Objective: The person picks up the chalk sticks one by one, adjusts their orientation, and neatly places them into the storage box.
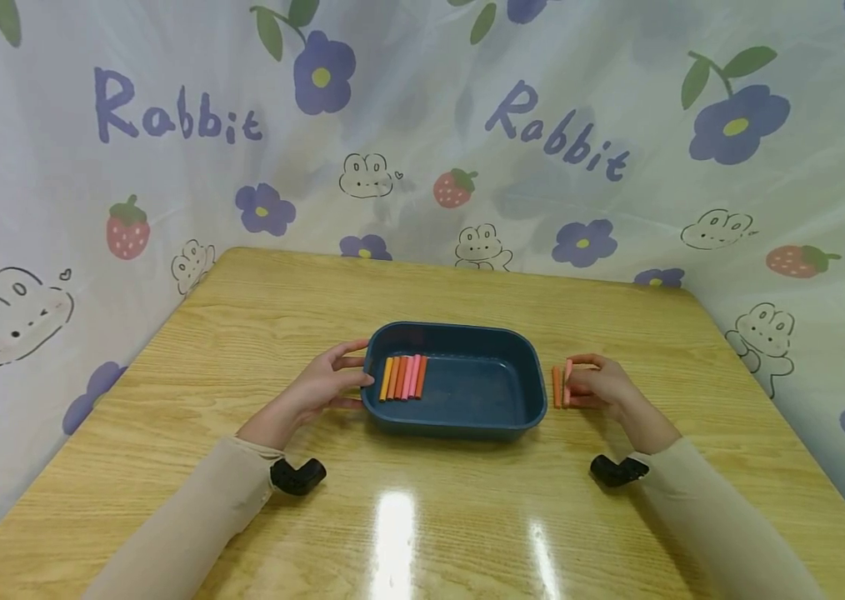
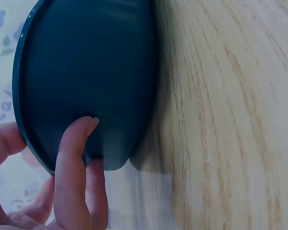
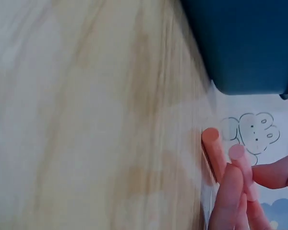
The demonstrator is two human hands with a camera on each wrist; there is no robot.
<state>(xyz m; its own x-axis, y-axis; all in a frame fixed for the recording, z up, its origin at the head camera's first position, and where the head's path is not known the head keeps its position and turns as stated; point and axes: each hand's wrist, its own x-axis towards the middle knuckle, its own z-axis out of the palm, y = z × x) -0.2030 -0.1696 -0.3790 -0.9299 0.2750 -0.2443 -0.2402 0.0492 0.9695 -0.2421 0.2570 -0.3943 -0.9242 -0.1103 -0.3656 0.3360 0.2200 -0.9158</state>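
A dark blue rectangular tub [image 1: 460, 429] with rounded corners stands on the table. Against its left end my left hand [image 1: 328, 379] rests with spread fingers, touching the outer wall and rim; in the left wrist view the fingers [image 2: 72, 167] lie on the outside. Inside the tub, several chalk sticks [image 1: 402, 379] in yellow, orange, red and pink form a row at the left. To the right of the tub, my right hand [image 1: 602, 383] pinches a pink chalk stick [image 3: 239, 155] between thumb and fingers. An orange chalk stick [image 3: 213, 143] is just beside it.
The wooden table [image 1: 467, 517] spreads out around the tub on every side. A patterned cloth [image 1: 422, 108] with flowers and rabbits hangs behind and at both sides. Black wrist mounts [image 1: 298, 477] sit at both sleeve cuffs.
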